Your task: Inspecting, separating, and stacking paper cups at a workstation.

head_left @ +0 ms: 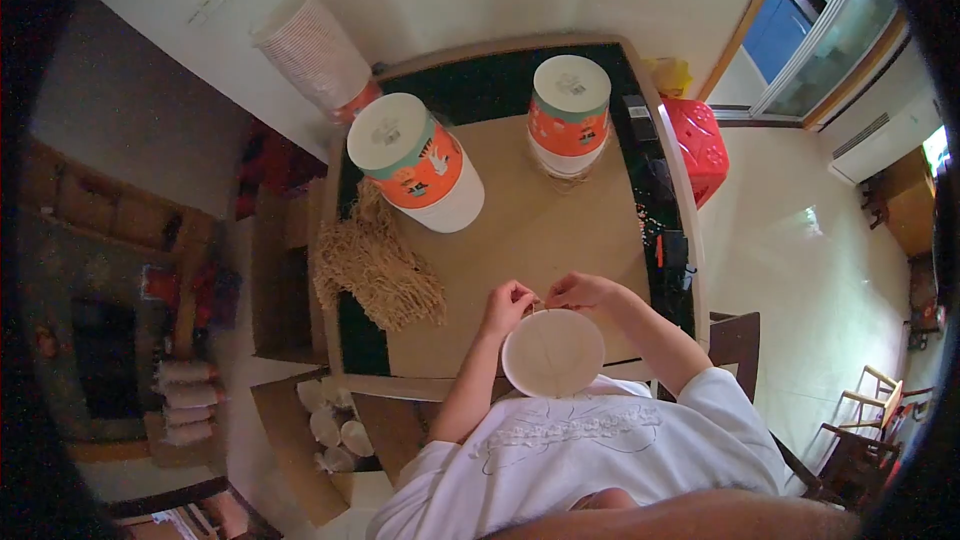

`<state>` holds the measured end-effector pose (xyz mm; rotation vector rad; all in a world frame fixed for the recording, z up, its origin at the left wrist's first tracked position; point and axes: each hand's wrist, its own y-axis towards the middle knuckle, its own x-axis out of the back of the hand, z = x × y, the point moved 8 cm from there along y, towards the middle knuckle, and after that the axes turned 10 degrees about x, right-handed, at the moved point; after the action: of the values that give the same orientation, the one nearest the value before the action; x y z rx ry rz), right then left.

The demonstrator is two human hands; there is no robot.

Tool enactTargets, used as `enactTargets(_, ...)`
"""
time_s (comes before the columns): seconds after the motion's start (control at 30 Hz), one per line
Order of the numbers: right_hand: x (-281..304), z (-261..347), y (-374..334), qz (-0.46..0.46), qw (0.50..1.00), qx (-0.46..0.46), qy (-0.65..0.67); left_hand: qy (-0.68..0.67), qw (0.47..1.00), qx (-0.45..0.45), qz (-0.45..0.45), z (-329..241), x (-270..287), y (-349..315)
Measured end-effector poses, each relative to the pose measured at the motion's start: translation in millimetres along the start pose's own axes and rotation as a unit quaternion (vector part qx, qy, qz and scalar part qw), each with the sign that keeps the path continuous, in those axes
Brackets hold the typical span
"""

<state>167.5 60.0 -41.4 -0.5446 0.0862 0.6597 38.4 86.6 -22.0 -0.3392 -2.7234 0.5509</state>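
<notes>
Close to my body I have a round white paper bucket (553, 355), its open mouth facing up, at the table's near edge. A thin tan cord runs across its mouth. At the bucket's far rim my left hand (508, 306) is closed in a pinch on the tan cord. Just right of it, my right hand (582, 291) pinches the cord too; its fingertips nearly meet the left ones. Left of my hands lies a loose bundle of crinkled tan cords (385, 275). The exact knot or loop between my fingers is too small to make out.
Two upside-down stacks of paper buckets with orange and green bands, one at left (415, 165) and one at right (570, 115), stand on the cardboard-covered table (520, 230). A tall bucket stack (315, 55) leans behind. Right are a red stool (693, 145) and small black items; lower left, an open carton (300, 440).
</notes>
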Motion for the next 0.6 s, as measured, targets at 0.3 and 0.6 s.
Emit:
enactTargets(0.3,9,-23,5,-0.062,0.997,-0.031,0.028,0.029,0.997,0.057,0.039,34,-14,17)
enactTargets(0.6,8,-29,10,-0.053,0.991,-0.007,-0.123,0.000,0.996,0.059,0.063,30,-23,14)
